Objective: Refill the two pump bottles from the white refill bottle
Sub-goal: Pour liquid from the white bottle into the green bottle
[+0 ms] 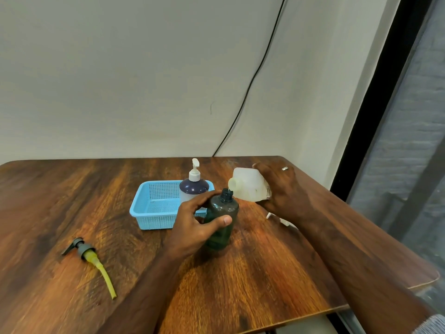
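My left hand (195, 225) grips a dark green pump bottle (222, 220) that stands on the wooden table (96, 201) with its neck uncapped. My right hand (281, 191) holds the white refill bottle (248, 186) tipped on its side, its open spout just above and beside the green bottle's neck. The green bottle's grey pump head (83, 249), with a yellow tube, lies on the table at the left. A second pump bottle (193, 186), dark-topped with a white pump fitted, stands in the blue basket (154, 208).
A small white object (277, 218) lies on the table partly under my right forearm. A black cable (250, 85) runs down the wall behind the table. The table's right edge borders a dark window frame (375, 92).
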The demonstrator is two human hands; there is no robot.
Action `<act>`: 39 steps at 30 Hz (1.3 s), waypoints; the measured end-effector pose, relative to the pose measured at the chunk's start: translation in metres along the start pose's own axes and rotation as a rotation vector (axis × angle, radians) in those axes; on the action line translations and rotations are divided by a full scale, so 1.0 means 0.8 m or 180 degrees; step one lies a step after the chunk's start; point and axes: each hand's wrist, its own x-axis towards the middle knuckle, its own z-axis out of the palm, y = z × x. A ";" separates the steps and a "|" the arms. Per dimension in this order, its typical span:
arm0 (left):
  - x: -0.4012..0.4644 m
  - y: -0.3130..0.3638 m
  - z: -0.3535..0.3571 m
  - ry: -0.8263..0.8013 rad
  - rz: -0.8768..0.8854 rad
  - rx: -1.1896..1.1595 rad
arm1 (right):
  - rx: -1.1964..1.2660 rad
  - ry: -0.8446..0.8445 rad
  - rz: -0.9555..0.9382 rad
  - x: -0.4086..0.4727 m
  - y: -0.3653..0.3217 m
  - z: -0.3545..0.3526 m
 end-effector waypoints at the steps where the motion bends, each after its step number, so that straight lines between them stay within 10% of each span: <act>1: 0.000 0.000 0.000 -0.0002 -0.0008 0.0004 | 0.0000 0.0012 -0.0011 0.000 0.000 0.000; 39: 0.000 0.000 -0.002 -0.0045 -0.0148 -0.0110 | -0.0067 -0.0023 -0.0074 0.008 0.000 -0.002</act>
